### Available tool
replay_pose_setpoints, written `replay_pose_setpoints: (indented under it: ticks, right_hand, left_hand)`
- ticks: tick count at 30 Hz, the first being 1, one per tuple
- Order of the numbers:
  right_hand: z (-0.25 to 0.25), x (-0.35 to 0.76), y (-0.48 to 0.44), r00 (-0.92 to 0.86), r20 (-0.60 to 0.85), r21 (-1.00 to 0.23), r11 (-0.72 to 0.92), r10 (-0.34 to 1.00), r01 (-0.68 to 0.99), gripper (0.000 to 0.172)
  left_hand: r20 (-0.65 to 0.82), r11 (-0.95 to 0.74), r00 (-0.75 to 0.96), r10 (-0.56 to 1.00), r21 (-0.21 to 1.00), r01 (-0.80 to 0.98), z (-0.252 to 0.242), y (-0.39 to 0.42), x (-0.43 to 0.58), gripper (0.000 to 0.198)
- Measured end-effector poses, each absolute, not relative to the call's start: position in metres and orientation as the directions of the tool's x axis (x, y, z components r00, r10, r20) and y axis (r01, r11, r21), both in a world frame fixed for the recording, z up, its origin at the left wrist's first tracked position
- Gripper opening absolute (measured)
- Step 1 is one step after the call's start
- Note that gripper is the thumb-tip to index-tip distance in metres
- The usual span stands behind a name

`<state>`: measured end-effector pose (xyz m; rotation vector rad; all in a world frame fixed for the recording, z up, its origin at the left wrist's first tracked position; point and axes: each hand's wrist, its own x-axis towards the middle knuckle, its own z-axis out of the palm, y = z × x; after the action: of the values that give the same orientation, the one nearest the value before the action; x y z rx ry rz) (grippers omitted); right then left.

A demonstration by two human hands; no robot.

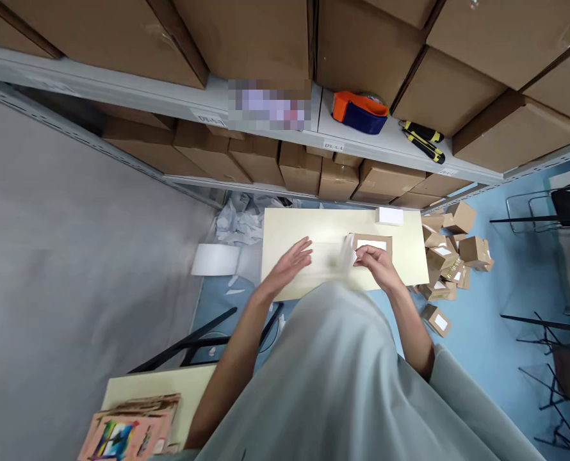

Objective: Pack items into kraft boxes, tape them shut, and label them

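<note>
My left hand (292, 264) is over the pale table (278, 224), its fingers stretched out and holding nothing. To its right a thin, translucent plastic sheet (346, 257), smeared by motion, rises from the tabletop. My right hand (380, 266) pinches at the right edge of this sheet with thumb and fingers together. Under and behind the right hand lies a brown cardboard box (387, 243) with a white label (371, 244). My fingers cover part of the label and the box's near side. A small white box (389, 216) rests at the table's back edge.
Shelves of cardboard boxes (362, 51) rise behind the table. An orange and blue tape dispenser (360, 113) and yellow-black cutters (422, 139) lie on one shelf. Labelled cartons (442, 259) pile up on the floor at right. A white foam roll (214, 259) is at left.
</note>
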<state>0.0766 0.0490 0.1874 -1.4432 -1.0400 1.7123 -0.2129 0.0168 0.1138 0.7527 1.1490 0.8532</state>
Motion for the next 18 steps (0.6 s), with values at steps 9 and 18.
replay_pose_setpoints:
  ticks: [9, 18]
  right_hand:
    - [0.2, 0.056, 0.04, -0.234, -0.484, -0.854, -0.514, 0.843, -0.084, 0.045]
    - [0.178, 0.054, 0.035, -0.13, -0.545, -0.834, -0.552, 0.828, -0.015, 0.037]
  left_hand:
    - [-0.469, 0.533, 0.26, 0.844, 0.786, -0.313, 0.107, 0.02, -0.177, 0.077]
    - [-0.616, 0.606, 0.024, 0.788, 0.767, -0.213, 0.081, 0.02, -0.266, 0.071]
